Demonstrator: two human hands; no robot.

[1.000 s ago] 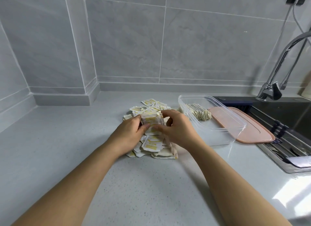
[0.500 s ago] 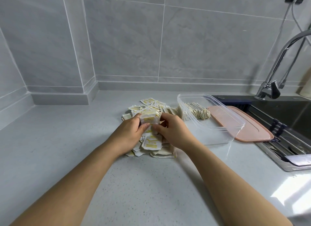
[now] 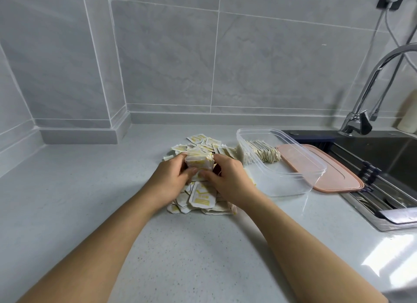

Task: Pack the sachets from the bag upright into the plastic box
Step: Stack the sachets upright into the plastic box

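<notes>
Just two bare forearms and bare hands, left hand [image 3: 172,182] and right hand [image 3: 230,180]. A bit of grey cloth [image 3: 404,297] peeks in bottom right, can't tell what.

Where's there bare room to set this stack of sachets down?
Inside the clear plastic box, the near half is bare, between the row of upright sachets and its near wall. The grey countertop left of the loose white-and-yellow sachet pile is free. Crowded: between pile and box.
</notes>
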